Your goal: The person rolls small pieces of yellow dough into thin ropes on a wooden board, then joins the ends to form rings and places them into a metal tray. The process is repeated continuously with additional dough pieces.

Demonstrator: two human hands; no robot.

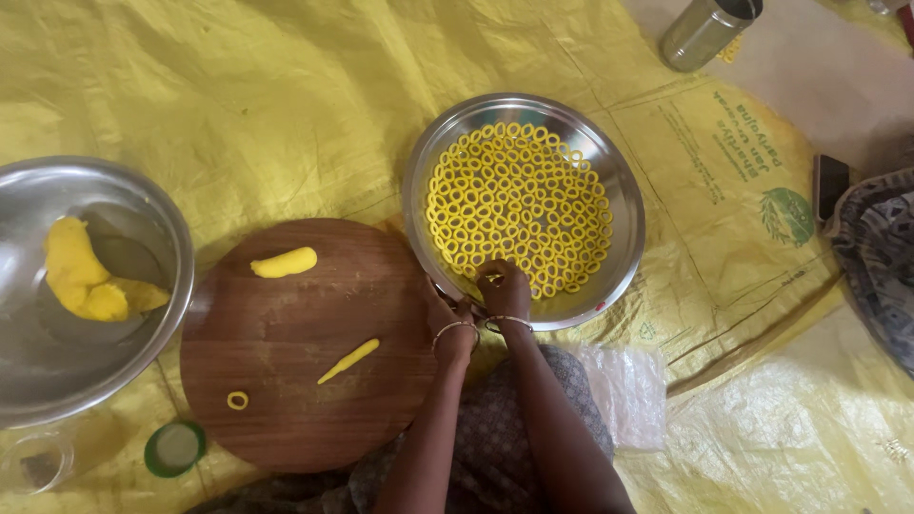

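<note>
Small yellow dough rings (519, 205) fill the round steel tray (624, 205) at center frame. The right hand (505, 286) pinches 1 ring at its near edge; the left hand (449, 319) beside it hides its fingers, grip unclear.

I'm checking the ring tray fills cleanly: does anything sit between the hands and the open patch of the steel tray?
Nothing visible does. Both hands, right hand and left hand, are at the near rim of the steel tray, right at the edge of the dough rings.
</note>
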